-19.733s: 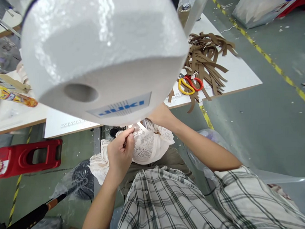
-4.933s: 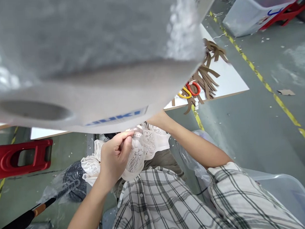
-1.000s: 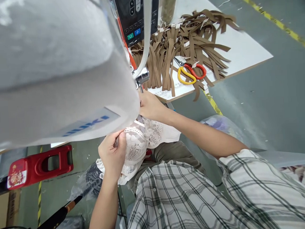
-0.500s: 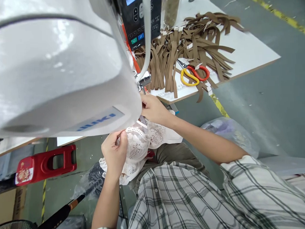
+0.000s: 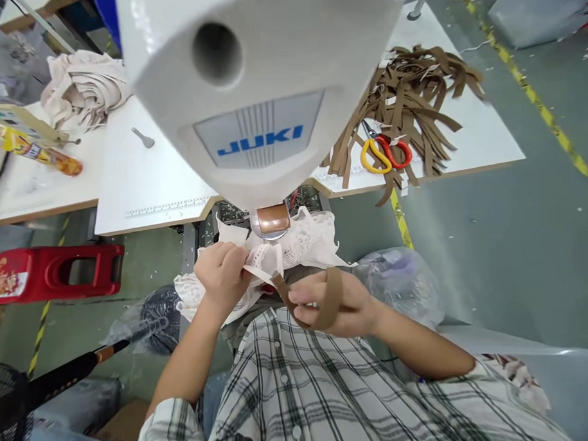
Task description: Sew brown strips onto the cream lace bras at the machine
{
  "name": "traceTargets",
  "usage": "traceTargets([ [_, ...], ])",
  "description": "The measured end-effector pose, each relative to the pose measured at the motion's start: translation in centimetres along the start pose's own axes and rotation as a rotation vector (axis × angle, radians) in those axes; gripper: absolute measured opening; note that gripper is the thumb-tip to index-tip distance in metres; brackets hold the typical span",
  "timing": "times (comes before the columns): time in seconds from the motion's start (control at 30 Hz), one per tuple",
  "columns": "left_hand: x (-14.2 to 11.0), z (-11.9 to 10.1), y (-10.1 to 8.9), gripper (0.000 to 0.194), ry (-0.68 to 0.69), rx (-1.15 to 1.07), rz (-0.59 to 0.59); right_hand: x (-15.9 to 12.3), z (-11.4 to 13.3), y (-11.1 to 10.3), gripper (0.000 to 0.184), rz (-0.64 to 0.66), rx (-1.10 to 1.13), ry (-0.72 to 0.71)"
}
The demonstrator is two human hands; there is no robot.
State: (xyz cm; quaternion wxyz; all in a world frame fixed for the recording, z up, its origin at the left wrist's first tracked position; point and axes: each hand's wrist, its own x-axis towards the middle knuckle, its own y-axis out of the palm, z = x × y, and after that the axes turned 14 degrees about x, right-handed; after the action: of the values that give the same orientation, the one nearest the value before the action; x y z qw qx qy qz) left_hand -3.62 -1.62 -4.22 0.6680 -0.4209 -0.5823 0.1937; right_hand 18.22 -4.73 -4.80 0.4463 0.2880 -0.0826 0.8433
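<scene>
A white Juki sewing machine head (image 5: 255,87) fills the top of the view. Beneath it lies a white lace garment (image 5: 307,239). My left hand (image 5: 221,274) pinches the garment's edge just left of the machine's copper-coloured foot. My right hand (image 5: 338,302) is closed on a brown elastic strap (image 5: 328,300), which loops over the fingers and runs up to the lace edge under the machine.
A pile of brown straps (image 5: 410,107) and red-and-yellow scissors (image 5: 385,154) lie on the white table (image 5: 484,143) at the right. Folded beige fabric (image 5: 84,86) sits at the back left. A red stool (image 5: 49,273) and plastic bags (image 5: 402,281) are on the floor.
My right hand has come out from beside the needle area towards my body and now holds a brown strap. My left hand stays on the lace. The view has swung to face the machine's front.
</scene>
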Motion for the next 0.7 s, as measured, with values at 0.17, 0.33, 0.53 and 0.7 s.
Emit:
traceTargets([
  [0.17, -0.3, -0.5, -1.2, 0.018, -0.065, -0.092, 0.048, 0.1, 0.1, -0.2, 0.051, 0.025, -0.03, -0.038],
  [0.33, -0.3, -1.7, -5.2, 0.033, -0.197, -0.699, 0.727, -2.3, -3.0, -3.6, 0.034, -0.217, -0.15, 0.362],
  [0.53, -3.1, 0.6, -5.3, 0.046, -0.934, -1.052, 0.609, -6.4, -7.7, -4.6, 0.053, 0.288, 0.246, 0.972],
  [0.7, -3.5, 5.1, -2.6, 0.039, -1.027, -0.846, 0.612, -6.5, -6.7, -2.6, 0.046, -0.089, 0.444, 0.996],
])
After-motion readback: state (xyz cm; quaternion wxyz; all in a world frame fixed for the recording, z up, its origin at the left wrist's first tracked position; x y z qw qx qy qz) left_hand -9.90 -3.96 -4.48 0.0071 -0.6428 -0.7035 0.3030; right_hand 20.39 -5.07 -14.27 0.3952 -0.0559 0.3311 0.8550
